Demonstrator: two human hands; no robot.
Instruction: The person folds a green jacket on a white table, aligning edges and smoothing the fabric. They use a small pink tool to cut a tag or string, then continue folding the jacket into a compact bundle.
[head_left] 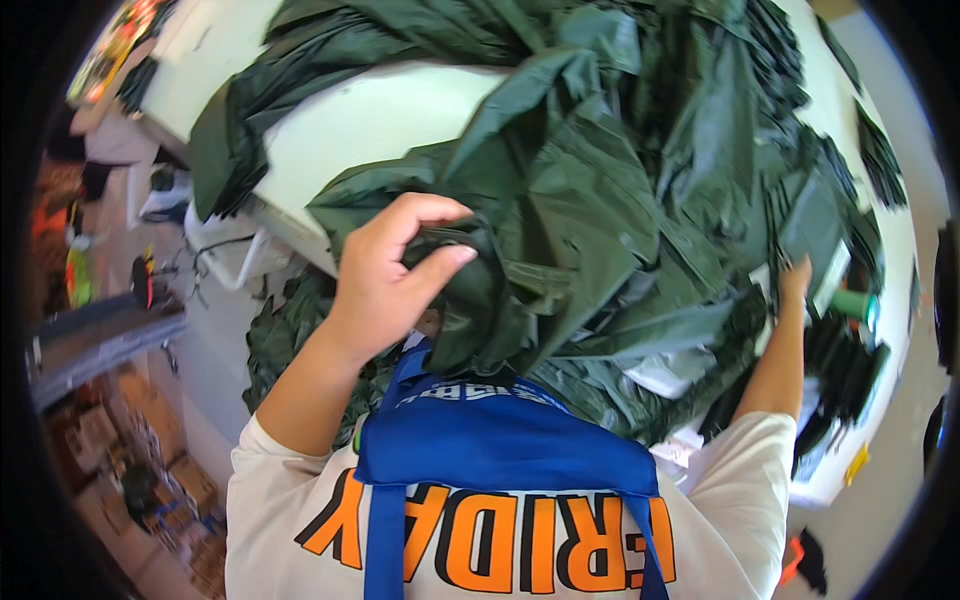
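Dark green coated fabric [590, 210] lies crumpled in a large heap in front of me and hangs over the near table edge toward my apron. My left hand [385, 275] is closed on an edge of the dark green fabric, with the cloth between thumb and curled fingers. Out to the right, my right hand [795, 280] grips a flatter green fabric piece [812, 220] at the side of the heap. Its fingers are partly covered by the cloth.
The white table [350, 125] shows beneath the heap. A green spool [855, 306] and a stack of dark pieces [845, 375] are on the right. At far left are a person [120, 130], a white metal frame [235, 255] and cardboard boxes [190, 480].
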